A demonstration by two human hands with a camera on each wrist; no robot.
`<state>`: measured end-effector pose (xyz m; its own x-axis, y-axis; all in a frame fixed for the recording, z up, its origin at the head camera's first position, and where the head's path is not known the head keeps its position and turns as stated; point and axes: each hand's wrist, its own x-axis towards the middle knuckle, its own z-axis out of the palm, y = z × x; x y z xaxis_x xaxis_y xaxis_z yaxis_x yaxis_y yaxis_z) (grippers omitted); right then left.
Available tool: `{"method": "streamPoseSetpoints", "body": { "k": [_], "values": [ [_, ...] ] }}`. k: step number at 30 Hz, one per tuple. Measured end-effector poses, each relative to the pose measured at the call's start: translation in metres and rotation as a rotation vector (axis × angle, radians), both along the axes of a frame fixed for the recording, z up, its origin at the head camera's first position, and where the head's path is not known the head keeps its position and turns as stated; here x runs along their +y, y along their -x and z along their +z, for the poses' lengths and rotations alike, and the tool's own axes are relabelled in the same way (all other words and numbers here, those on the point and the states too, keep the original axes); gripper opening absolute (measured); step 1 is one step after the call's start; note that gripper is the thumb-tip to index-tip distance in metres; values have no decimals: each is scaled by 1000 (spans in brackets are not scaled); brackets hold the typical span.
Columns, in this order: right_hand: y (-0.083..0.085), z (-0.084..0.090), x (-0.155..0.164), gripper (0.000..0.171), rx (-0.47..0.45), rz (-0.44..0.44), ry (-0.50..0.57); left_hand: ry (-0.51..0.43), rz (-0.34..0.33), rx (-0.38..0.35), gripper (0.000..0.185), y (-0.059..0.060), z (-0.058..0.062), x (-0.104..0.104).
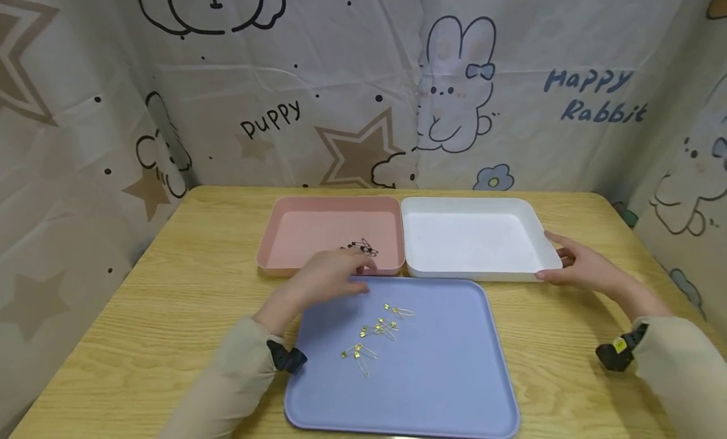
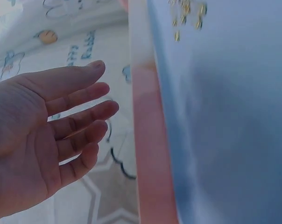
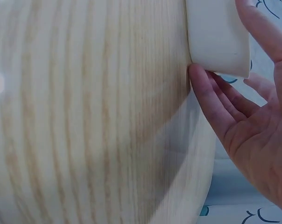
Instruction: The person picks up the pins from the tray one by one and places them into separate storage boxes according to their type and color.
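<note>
where the head view shows it, left hand (image 1: 326, 275) hangs open over pink tray (image 1: 324, 221)'s near edge, dark safety pins (image 1: 363, 247) lying just beside it near that tray's near right corner. gold safety pins (image 1: 378, 329) lie on blue tray (image 1: 437, 369), toward its left edge. right hand (image 1: 587, 270), fingers extended, touches white tray (image 1: 466, 237)'s near right corner. left wrist view: fingers relaxed, apart. right wrist view: fingertip against white tray's corner, at worktop (image 3: 85, 116) level.

Right hand (image 3: 257, 133) is holding the white tray (image 3: 218, 37) at one end; one fingertip is touching its lower corner beside the table (image 3: 85, 116). Wood grain is running in long stripes, a shadow and bright glare crossing it. Line-printed cloth (image 3: 264, 215) is showing beyond.
</note>
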<state>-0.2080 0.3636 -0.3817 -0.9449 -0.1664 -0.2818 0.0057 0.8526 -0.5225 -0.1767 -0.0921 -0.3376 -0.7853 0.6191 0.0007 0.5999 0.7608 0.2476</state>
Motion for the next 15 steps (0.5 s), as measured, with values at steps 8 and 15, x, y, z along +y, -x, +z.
{"method": "streamPoseSetpoints", "body": {
  "k": [8,15],
  "values": [
    [2,1,-1,101,14,4,0,68,-78,-13,26,-1,-8,27],
    [0,1,-1,102,3,-4,-15,118,-101,-61,14,-2,-15,47]
  ]
}}
